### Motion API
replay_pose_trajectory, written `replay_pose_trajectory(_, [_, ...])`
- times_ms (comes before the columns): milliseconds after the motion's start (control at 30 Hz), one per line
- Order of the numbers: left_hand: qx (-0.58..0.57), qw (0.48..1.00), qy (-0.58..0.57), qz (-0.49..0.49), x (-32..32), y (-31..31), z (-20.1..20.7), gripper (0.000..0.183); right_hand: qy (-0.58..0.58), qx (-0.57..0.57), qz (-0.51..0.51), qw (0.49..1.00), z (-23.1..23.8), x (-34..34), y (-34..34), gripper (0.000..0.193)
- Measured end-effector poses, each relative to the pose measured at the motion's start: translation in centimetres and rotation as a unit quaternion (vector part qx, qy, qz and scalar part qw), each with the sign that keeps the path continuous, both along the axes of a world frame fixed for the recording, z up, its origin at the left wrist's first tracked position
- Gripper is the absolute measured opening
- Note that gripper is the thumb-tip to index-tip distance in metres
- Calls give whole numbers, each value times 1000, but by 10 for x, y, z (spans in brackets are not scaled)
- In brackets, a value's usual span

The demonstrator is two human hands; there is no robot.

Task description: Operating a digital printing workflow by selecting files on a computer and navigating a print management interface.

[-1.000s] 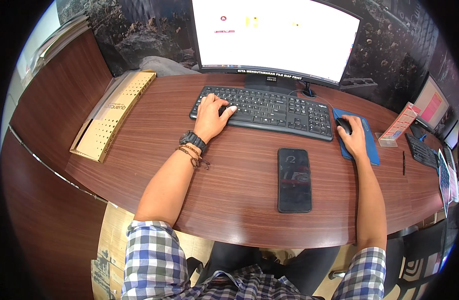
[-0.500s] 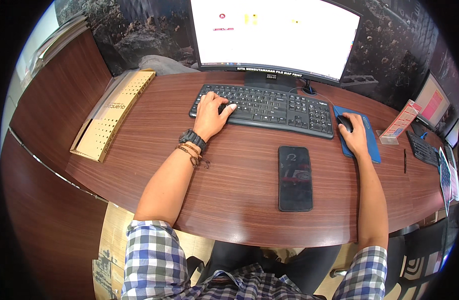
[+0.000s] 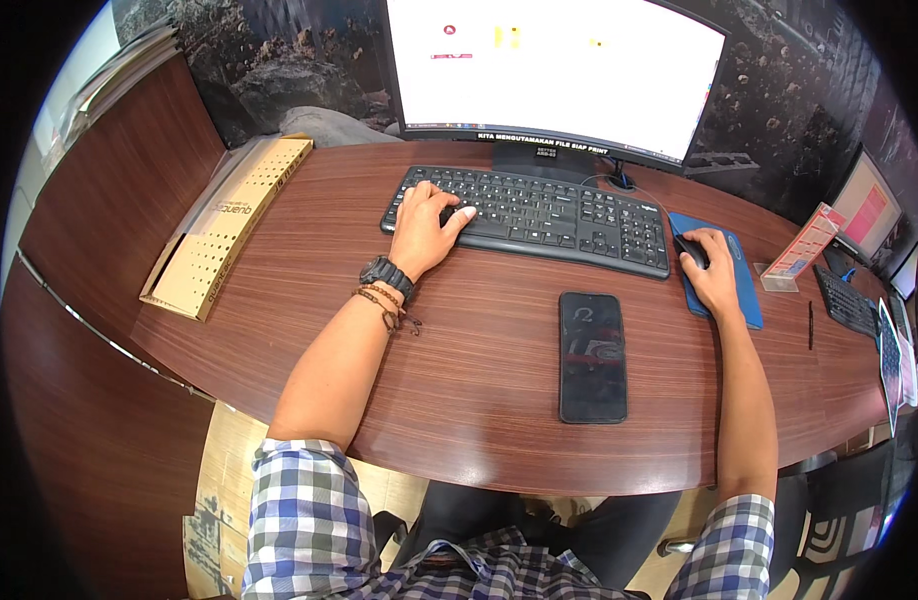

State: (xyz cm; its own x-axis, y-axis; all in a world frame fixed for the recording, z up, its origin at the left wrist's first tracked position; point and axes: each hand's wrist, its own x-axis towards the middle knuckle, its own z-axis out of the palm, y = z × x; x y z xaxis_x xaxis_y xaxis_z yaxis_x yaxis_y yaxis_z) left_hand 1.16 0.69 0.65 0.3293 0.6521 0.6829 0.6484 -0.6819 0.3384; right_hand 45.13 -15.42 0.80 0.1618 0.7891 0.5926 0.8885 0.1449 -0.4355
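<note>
A black keyboard point(image 3: 539, 219) lies on the wooden desk below the monitor point(image 3: 559, 70). My left hand point(image 3: 425, 228) rests on its left end, fingers stretched over the keys and thumb out to the right. A black watch and beaded bracelets circle that wrist. Over on the right, my right hand point(image 3: 713, 268) is curved over a black computer mouse point(image 3: 691, 250), gripping it on a blue mouse pad point(image 3: 745, 290). The palm and fingers cover part of the mouse. Between my forearms a dark smartphone point(image 3: 592, 357) lies face up, its screen showing reflections.
A long cardboard box point(image 3: 229, 230) lies along the left partition. To the right stand a red and white sign point(image 3: 803, 248) in a clear holder, a black pen point(image 3: 810, 325), a second keyboard point(image 3: 847, 300) and another monitor point(image 3: 865, 207). The desk's front edge point(image 3: 519, 488) curves before me.
The view has shifted very slightly. Both hands keep their places on the keyboard and the mouse, and nothing else visibly moves.
</note>
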Motion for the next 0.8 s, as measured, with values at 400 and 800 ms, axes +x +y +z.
replay_pose_trajectory(400, [-16, 1000, 2, 5, 0, -2, 2, 35, 5, -5, 6, 1000, 2, -2, -1, 31])
replay_pose_trajectory(800, [-9, 1000, 5, 6, 0, -2, 2, 35, 12, -2, 9, 1000, 2, -3, -1, 31])
